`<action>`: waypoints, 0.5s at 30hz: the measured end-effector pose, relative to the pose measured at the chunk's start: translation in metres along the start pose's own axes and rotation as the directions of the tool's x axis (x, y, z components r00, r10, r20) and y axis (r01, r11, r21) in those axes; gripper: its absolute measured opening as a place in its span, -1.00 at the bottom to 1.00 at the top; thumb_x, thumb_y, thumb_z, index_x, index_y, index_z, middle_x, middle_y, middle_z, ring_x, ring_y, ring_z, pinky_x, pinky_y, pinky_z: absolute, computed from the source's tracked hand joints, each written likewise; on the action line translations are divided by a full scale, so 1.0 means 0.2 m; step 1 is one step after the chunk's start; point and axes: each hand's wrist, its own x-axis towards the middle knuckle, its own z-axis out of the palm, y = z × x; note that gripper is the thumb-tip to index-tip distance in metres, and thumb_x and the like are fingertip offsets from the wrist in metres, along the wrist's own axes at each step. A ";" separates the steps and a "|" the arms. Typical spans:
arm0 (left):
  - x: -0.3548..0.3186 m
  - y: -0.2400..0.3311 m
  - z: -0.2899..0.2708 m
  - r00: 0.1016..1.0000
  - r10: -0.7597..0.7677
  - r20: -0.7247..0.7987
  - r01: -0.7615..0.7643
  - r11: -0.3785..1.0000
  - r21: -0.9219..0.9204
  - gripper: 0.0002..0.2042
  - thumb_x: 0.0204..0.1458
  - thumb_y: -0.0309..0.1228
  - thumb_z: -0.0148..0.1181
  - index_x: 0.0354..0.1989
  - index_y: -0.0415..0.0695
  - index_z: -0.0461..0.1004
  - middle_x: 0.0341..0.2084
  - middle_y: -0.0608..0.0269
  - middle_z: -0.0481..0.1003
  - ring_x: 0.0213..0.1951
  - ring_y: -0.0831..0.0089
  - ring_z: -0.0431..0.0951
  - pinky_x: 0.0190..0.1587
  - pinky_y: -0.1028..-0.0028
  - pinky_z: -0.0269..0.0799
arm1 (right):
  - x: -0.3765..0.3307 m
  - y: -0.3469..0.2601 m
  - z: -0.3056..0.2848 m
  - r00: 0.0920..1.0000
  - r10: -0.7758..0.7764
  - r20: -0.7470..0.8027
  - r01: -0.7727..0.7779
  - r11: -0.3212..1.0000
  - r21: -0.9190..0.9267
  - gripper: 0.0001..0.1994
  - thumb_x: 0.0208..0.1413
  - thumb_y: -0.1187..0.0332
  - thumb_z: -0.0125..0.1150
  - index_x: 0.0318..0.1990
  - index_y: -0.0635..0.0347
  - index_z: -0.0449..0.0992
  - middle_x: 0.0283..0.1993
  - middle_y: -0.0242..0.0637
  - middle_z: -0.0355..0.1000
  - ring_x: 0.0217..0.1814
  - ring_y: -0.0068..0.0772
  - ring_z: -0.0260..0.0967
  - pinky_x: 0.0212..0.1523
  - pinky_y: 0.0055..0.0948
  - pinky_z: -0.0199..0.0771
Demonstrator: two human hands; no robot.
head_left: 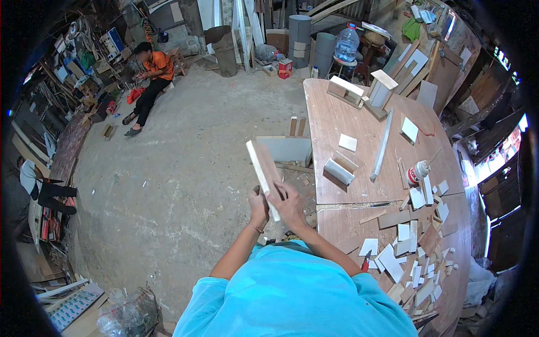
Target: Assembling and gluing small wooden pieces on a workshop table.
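In front of my body, a long wooden board with a pale edge is tilted up and away from me. My left hand closes on its lower left side, the fingers partly hidden behind it. My right hand grips the board's lower right face, fingers bent over it. To the right stands a brown wood-topped table. Nearest to my right hand on it are a small pale-faced wooden piece and a flat white square piece.
Farther along the table are small wooden assemblies, a long strip and a glue bottle. Many offcuts and a red-handled tool lie nearer me. A grey panel stands beside the table. A person in orange sits far left.
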 end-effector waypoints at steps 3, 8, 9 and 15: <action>-0.03 0.01 0.02 0.996 -0.083 0.039 0.085 0.995 -0.057 -0.84 0.04 -0.40 -0.12 -0.40 -0.20 0.37 -0.58 0.33 0.37 -0.58 0.60 0.34 -0.56 0.54 0.30 | 0.01 0.03 0.00 0.999 0.022 0.036 -0.023 0.999 0.029 -0.54 -0.23 0.14 0.23 -0.20 0.29 0.43 -0.22 -0.04 0.40 -0.17 -0.21 0.38 -0.16 -0.41 0.33; -0.16 0.08 0.14 0.973 -0.151 0.172 0.119 0.977 0.179 -0.77 0.09 -0.25 -0.13 -0.50 -0.06 0.38 -0.73 0.52 0.28 -0.71 0.75 0.20 -0.71 0.69 0.01 | 0.18 0.12 -0.02 0.982 0.146 -0.117 -0.124 0.977 0.174 -0.64 -0.15 0.24 0.18 -0.23 0.33 0.43 -0.43 -0.26 0.41 -0.46 -0.58 0.30 -0.40 -0.57 0.32; -0.16 0.07 0.13 0.972 -0.150 0.182 0.117 0.977 0.178 -0.77 0.09 -0.25 -0.13 -0.50 -0.06 0.38 -0.73 0.52 0.28 -0.71 0.75 0.20 -0.71 0.69 0.01 | 0.19 0.11 -0.04 0.977 0.171 -0.129 -0.152 0.978 0.145 -0.64 -0.14 0.24 0.18 -0.23 0.34 0.43 -0.44 -0.28 0.40 -0.45 -0.57 0.30 -0.40 -0.57 0.32; 0.05 -0.05 -0.06 0.992 -0.122 0.014 0.122 0.969 -0.217 -0.79 0.05 -0.33 -0.13 -0.46 -0.20 0.35 -0.61 0.26 0.38 -0.59 0.47 0.39 -0.57 0.50 0.34 | -0.06 0.04 0.06 0.993 0.113 0.016 -0.114 0.971 0.210 -0.66 -0.12 0.26 0.16 -0.23 0.33 0.42 -0.47 -0.31 0.40 -0.46 -0.59 0.29 -0.41 -0.57 0.31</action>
